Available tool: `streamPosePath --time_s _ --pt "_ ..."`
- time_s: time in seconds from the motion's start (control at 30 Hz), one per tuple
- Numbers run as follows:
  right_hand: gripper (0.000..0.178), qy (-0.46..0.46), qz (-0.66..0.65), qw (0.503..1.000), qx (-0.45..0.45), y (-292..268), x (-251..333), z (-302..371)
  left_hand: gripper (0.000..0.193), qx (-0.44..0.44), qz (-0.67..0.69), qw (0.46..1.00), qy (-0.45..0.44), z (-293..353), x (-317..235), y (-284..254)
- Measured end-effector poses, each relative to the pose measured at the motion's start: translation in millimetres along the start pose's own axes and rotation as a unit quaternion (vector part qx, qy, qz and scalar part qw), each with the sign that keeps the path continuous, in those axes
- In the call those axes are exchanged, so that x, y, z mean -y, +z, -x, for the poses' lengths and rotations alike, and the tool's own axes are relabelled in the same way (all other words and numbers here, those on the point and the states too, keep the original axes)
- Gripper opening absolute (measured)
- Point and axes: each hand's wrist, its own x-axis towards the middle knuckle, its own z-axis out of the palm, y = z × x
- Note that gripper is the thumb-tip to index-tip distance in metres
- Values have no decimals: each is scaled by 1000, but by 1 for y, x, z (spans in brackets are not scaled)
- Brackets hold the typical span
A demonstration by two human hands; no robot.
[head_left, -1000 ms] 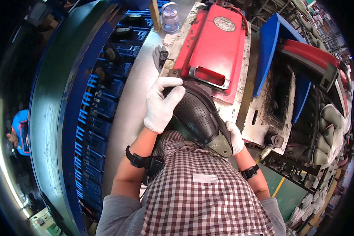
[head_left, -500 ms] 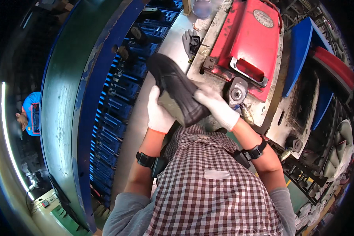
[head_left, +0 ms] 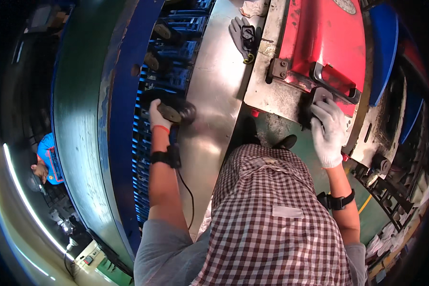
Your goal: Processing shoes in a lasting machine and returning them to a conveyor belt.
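My left hand (head_left: pixel 157 115), in a white glove with an orange cuff, grips a black shoe (head_left: pixel 188 113) over the edge of the blue slatted rack. Its brownish sole (head_left: pixel 168 113) faces up and part of the shoe is in shadow. On the other side, my white-gloved right hand (head_left: pixel 328 128) has its fingers curled over a dark grey block-shaped part (head_left: pixel 322 94) at the front end of the red machine (head_left: pixel 319 43). The fingers hide the lower portion of that part.
A steel tabletop (head_left: pixel 214 95) runs between the rack (head_left: pixel 176 52) and the machine. Grey gloves (head_left: pixel 238 35) and a black frame-like item lie near its far end. Blue panels (head_left: pixel 383 52) stand to the right. Beyond the green-topped beam (head_left: pixel 78 143), another person (head_left: pixel 50 157) is at far left.
Both hands held the shoe in front of me before. My left hand has carried it left to the rack; my right hand has let go and moved right onto the grey part.
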Motion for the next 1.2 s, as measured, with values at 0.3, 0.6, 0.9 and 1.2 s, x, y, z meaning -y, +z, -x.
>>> streamPosePath --time_s 0.3,0.6,0.9,1.2 --pt "38 37 38 999 -5 6 -14 10 90 -27 -298 914 272 -29 -65 53" --pt "40 25 64 997 -18 6 -15 9 88 -244 -414 853 202 -89 -30 6" --pt "34 54 39 997 -31 11 -4 -6 96 -231 -478 811 245 -91 -19 -14" --pt "13 -27 17 977 213 -3 96 -83 101 -236 -503 796 239 -16 41 34"
